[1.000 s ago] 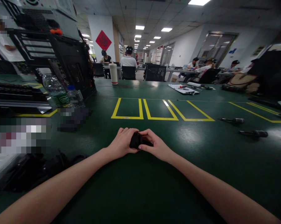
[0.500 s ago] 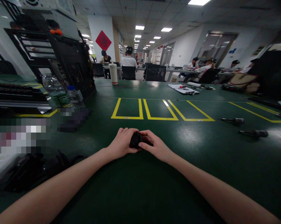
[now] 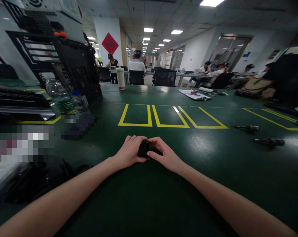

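Note:
My left hand [image 3: 129, 152] and my right hand [image 3: 165, 154] meet on the green table mat [image 3: 149, 197] just in front of me. Both have their fingers curled round a small black object [image 3: 144, 148] held between them. Most of the object is hidden by my fingers, so I cannot make out what it is. Both forearms rest low over the mat.
Yellow taped boxes [image 3: 168, 117] lie just beyond my hands. Two plastic water bottles [image 3: 62, 98] and a black computer case [image 3: 74, 70] stand at the left. Two dark screwdrivers [image 3: 269, 141] lie at the right, with a clipboard [image 3: 194, 94] and a white cup [image 3: 120, 78] farther back. People sit at far tables.

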`<state>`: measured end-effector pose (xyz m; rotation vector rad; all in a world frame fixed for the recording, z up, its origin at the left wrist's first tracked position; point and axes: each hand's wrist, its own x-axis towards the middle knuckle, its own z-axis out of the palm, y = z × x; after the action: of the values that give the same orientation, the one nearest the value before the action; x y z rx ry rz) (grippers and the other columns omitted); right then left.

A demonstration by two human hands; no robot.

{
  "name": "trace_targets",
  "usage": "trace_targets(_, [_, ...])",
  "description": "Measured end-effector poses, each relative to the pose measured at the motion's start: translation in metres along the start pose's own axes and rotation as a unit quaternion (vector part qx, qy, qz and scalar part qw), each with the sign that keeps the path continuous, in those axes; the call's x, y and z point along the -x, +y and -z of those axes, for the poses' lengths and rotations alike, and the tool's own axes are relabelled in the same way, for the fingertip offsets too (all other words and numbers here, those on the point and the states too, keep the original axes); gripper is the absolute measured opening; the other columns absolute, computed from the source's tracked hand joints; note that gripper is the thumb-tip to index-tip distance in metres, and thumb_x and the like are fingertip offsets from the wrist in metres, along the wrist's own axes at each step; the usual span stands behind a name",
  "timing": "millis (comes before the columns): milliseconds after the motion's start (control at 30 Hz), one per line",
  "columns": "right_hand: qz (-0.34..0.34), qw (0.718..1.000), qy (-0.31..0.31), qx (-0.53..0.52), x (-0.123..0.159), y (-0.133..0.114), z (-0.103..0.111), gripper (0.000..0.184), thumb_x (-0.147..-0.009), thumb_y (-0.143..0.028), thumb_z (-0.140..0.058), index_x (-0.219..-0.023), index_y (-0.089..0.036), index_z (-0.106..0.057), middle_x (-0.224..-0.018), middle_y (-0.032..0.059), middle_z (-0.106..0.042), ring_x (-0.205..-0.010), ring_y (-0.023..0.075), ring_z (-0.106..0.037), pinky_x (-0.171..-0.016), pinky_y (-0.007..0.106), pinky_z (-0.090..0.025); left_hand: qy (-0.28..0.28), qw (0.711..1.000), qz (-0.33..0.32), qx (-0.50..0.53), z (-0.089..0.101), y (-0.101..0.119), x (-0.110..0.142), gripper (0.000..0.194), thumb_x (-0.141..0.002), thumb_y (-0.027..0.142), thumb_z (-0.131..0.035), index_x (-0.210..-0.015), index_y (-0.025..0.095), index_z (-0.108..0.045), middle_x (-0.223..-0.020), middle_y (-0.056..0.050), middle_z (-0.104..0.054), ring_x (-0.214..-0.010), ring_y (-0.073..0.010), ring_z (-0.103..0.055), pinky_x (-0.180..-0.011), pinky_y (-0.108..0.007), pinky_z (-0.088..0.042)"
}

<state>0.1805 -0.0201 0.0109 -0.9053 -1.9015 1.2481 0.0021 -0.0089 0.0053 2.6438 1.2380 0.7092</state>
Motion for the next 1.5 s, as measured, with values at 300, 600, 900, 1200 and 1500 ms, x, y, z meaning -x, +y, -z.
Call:
trace_targets(300, [0.015, 0.999, -0.026, 0.020, 0.004, -0.002, 0.005, 0.034, -0.072, -0.017, -0.057, -0.101, -0.025, -0.041, -0.107, 0.0009, -0.044, -0.103, 0.0175, -0.048, -0.087, 0.039, -0.043, -0.032, 0.999, 0.004, 0.009, 0.012, 0.005, 0.002, 0.055, -0.065, 0.033, -0.063, -0.111, 0.019, -0.037, -0.102, -0.007, -0.052, -0.090, -0.0236, -0.048, -0.076, -0.036, -0.033])
trace_targets(600, [0.022, 1.000, -0.015, 0.009, 0.003, 0.002, 0.001, 0.031, -0.077, -0.020, -0.051, -0.106, -0.024, -0.039, -0.108, 0.0031, -0.046, -0.103, 0.0171, -0.048, -0.089, 0.039, -0.041, -0.002, 1.000, 0.000, 0.010, 0.003, 0.000, 0.001, 0.055, -0.064, 0.037, -0.064, -0.109, 0.019, -0.038, -0.100, -0.006, -0.053, -0.087, -0.0223, -0.049, -0.075, -0.035, -0.033])
trace_targets(900, [0.017, 0.991, 0.068, 0.111, 0.005, 0.001, 0.001, 0.039, -0.069, -0.020, -0.059, -0.105, -0.021, -0.043, -0.104, 0.0033, -0.051, -0.098, 0.0168, -0.051, -0.088, 0.038, -0.040, -0.002, 1.000, 0.002, 0.010, 0.002, -0.001, 0.000, 0.055, -0.063, 0.038, -0.064, -0.108, 0.018, -0.038, -0.098, -0.005, -0.053, -0.086, -0.0220, -0.049, -0.074, -0.034, -0.032])
trace_targets(1200, [0.004, 0.995, 0.033, 0.095, 0.001, 0.000, 0.006, 0.031, -0.070, -0.023, -0.059, -0.100, -0.020, -0.049, -0.099, 0.0023, -0.055, -0.095, 0.0167, -0.053, -0.086, 0.038, -0.041, -0.015, 1.000, 0.004, 0.024, 0.004, 0.000, 0.001, 0.054, -0.065, 0.040, -0.063, -0.109, 0.019, -0.038, -0.101, -0.005, -0.052, -0.088, -0.0219, -0.049, -0.076, -0.035, -0.033])
trace_targets(1500, [-0.011, 1.000, 0.016, 0.017, -0.006, 0.008, 0.003, 0.034, -0.069, -0.023, -0.060, -0.102, -0.020, -0.052, -0.101, 0.0029, -0.055, -0.095, 0.0168, -0.054, -0.086, 0.037, -0.043, -0.011, 1.000, -0.007, 0.013, 0.002, -0.002, 0.000, 0.055, -0.065, 0.041, -0.063, -0.108, 0.018, -0.038, -0.100, -0.006, -0.052, -0.086, -0.0213, -0.049, -0.073, -0.034, -0.034])
